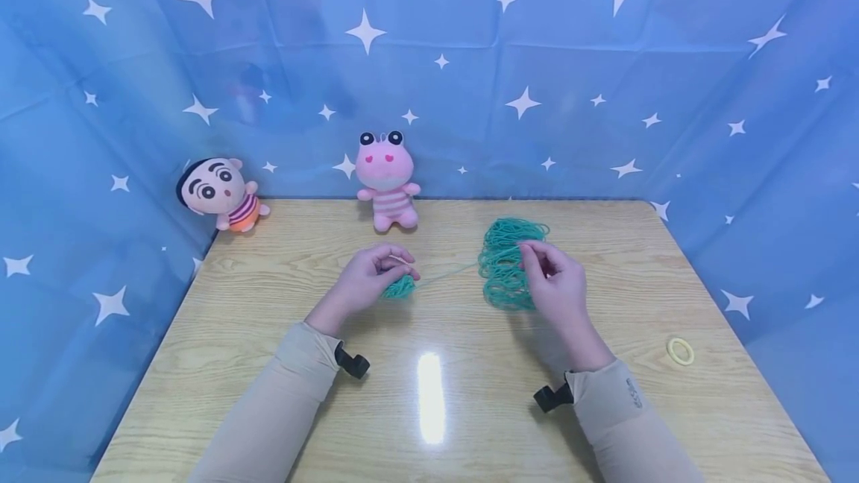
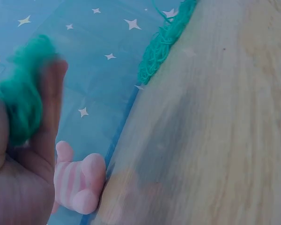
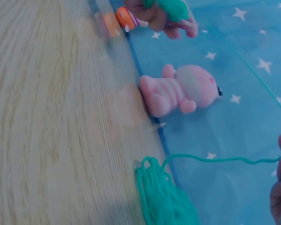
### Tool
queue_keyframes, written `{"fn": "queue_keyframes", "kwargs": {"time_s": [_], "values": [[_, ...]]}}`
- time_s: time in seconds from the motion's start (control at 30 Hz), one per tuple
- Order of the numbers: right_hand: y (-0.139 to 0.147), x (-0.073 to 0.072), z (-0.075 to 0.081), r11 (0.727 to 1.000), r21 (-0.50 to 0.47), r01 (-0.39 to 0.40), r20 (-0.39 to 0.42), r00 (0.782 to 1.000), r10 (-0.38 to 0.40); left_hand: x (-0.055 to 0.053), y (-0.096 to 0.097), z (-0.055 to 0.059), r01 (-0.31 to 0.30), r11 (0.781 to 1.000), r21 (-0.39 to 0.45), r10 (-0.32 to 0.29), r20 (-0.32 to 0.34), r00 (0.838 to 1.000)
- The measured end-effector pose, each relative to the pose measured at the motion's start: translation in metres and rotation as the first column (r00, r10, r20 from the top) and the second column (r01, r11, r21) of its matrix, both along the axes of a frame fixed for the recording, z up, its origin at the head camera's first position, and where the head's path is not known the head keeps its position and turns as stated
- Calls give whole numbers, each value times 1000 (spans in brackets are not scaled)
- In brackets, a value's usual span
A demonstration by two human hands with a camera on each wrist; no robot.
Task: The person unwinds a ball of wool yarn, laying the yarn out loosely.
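Observation:
In my left hand (image 1: 376, 274) I hold a small wound bundle of green yarn (image 1: 400, 288), gripped between thumb and fingers; the left wrist view shows this bundle (image 2: 25, 91) up close, slightly blurred. My right hand (image 1: 557, 282) pinches the strand of yarn (image 3: 260, 77) between thumb and fingertips. That strand runs stretched from the bundle to the right fingers, and from them another length (image 3: 220, 160) drops to the loose skein. The looped green skein (image 1: 506, 263) lies on the table just beyond and left of my right hand, which partly covers it.
A pink striped plush toy (image 1: 385, 181) sits at the table's back edge. Another plush with black hair (image 1: 221, 196) leans at the back left corner. A pale yellow ring (image 1: 681, 351) lies on the wooden table (image 1: 637, 267) at right. A blue starred cloth (image 1: 456, 13) hangs behind.

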State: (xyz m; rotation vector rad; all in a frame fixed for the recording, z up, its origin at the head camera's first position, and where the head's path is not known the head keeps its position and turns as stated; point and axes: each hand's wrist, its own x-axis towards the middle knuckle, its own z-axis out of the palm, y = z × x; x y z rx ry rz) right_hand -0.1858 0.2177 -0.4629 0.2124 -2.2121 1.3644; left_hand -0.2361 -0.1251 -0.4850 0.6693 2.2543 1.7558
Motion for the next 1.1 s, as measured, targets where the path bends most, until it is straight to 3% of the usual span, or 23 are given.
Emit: {"fn": "queue_keyframes", "kwargs": {"time_s": [0.17, 0.37, 0.47, 0.67, 0.8, 0.9, 1.03, 1.1], "values": [[3, -1, 0, 1000, 17, 17, 6, 1000, -17, 1, -1, -1, 8, 996, -93, -13, -53, 999], [7, -1, 0, 999, 24, 31, 29, 999, -32, 4, -6, 2, 108, 992, -60, -110, -36, 993], [9, -1, 0, 998, 32, 48, 35, 998, -49, 4, -7, 3, 113, 991, -66, -114, -20, 993], [15, 2, -1, 997, 75, 29, 87, 996, -36, 2, -6, 3, 54, 997, -61, -53, 23, 998], [25, 4, -1, 985, 174, -21, 192, 981, -13, 2, -5, 1, -46, 999, 19, 45, 42, 998], [34, 4, -2, 961, 268, -62, 268, 963, -12, 3, -6, 1, -123, 988, 98, 119, 45, 992], [45, 5, -5, 932, 345, -112, 334, 942, -11, 1, -6, 1, -167, 967, 194, 157, 63, 986], [50, 6, -5, 921, 367, -130, 368, 930, -16, -1, -6, 0, -192, 960, 202, 180, 78, 981]]}}
